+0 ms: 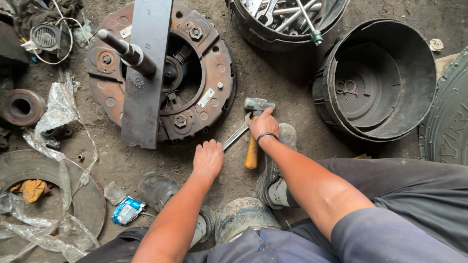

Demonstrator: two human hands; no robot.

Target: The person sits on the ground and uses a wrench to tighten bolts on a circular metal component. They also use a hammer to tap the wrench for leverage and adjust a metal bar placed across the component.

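My right hand (263, 125) grips the yellow wooden handle of a steel-headed hammer (255, 104) lying on the dirt floor. A metal wrench (236, 136) lies on the ground beside the hammer, between my two hands. My left hand (207, 158) rests flat on the floor with fingers together, just below the rim of a large rusty clutch pressure plate (214, 58). A dark flat steel bar (145, 73) lies across the plate, with a threaded rod and round handle (127, 51) through it.
A cut black drum (375, 80) stands at right, a tub of wrenches (287, 17) at top, a tyre (448, 112) at the far right. A rusty disc (90, 204) with plastic sheeting lies at left. My shoes (273, 180) sit below the hands.
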